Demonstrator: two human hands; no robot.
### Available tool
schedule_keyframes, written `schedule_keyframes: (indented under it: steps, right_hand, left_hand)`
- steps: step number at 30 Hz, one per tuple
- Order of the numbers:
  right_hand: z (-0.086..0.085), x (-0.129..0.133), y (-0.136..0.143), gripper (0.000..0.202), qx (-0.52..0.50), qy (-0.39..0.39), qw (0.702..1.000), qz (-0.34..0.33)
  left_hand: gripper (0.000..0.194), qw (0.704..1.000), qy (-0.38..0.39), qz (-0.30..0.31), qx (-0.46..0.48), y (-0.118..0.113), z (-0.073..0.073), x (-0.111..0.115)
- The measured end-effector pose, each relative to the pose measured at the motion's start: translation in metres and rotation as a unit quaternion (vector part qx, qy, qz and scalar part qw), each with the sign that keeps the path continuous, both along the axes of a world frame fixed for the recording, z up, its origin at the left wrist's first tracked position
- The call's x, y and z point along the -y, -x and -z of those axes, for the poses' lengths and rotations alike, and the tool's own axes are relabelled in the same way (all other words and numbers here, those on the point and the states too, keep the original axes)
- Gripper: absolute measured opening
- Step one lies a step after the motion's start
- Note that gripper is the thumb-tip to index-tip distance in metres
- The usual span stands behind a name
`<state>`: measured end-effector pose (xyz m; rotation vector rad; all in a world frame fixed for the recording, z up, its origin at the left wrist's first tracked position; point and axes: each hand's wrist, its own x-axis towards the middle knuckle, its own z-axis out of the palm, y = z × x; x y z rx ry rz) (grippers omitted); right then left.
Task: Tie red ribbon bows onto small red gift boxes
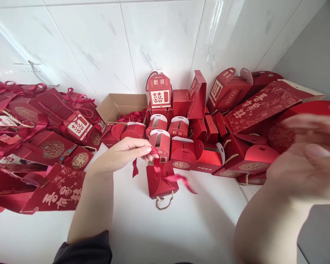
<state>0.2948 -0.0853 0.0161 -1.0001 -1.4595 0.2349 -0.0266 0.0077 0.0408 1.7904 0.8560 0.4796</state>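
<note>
Fingers of the left hand (126, 152) are pinched shut on a red ribbon (156, 161), right where it meets the top of a small red box (159, 183). Ribbon's loose tails flop either side, one hanging down by the wrist, the other trailing off to the right across the white floor (159, 227). Box sits alone on the floor just in front of the pile, rope handle (163, 203) pointing back at the camera.

Right hand (305, 165) is up close to the lens and blurry, so can't tell if it's gripping anything or just open.

Behind the box there's a whole crowd of red boxes (198, 146), a cardboard carton (121, 106) against the tiled wall (126, 44), and a heap of bigger red bags (44, 139) with ribbons on the left.

What I'd worry about: that pinch is only on the ribbon, nothing's pinning the box down. Pull too hard and the light box probably tips or slides, or the ribbon just slips free. Loose right tail could also snag on the neighbours.
</note>
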Motion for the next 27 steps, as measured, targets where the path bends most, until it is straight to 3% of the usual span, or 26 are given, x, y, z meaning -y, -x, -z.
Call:
schedule_keyframes:
  steps: [1,2,3,4,7,10,12,14,18,27]
  right_hand:
    - [-0.001,0.0,0.008,0.04,-0.075,-0.047,0.995,0.038]
    - [-0.001,-0.001,0.017,0.029,-0.093,-0.046,0.994,0.032]
    - [-0.001,-0.005,0.029,0.026,-0.071,-0.003,0.997,-0.022]
    - [0.001,-0.011,0.041,0.031,-0.033,0.103,0.987,-0.12]
    - [0.013,-0.033,0.074,0.045,-0.016,0.293,0.886,-0.358]
    - [0.03,-0.049,0.093,0.061,-0.056,0.331,0.793,-0.508]
    - [0.037,-0.052,0.096,0.056,-0.09,0.316,0.761,-0.56]
    - [0.038,-0.05,0.094,0.041,-0.107,0.312,0.759,-0.561]
    - [0.029,-0.043,0.081,0.03,-0.085,0.321,0.792,-0.513]
    - [0.019,-0.036,0.024,0.026,-0.08,0.159,0.821,-0.542]
  left_hand:
    - [0.027,1.0,0.001,0.019,-0.015,-0.003,0.0,0.001]
    - [0.03,0.999,0.005,0.045,-0.023,-0.005,0.001,0.003]
    - [0.032,0.997,0.011,0.075,-0.023,-0.008,0.001,0.004]
    - [0.033,0.994,0.024,0.108,-0.019,-0.011,0.002,0.006]
    - [0.031,0.974,0.089,0.207,-0.012,-0.017,0.004,0.011]
    - [0.026,0.965,0.15,0.216,-0.003,-0.02,0.004,0.014]
    - [0.022,0.968,0.15,0.199,0.014,-0.019,0.004,0.014]
    - [0.02,0.976,0.1,0.192,0.019,-0.018,0.003,0.012]
    - [0.017,0.987,-0.039,0.156,0.001,-0.013,0.003,0.006]
    - [0.021,0.971,-0.061,0.216,-0.076,0.023,-0.009,-0.01]
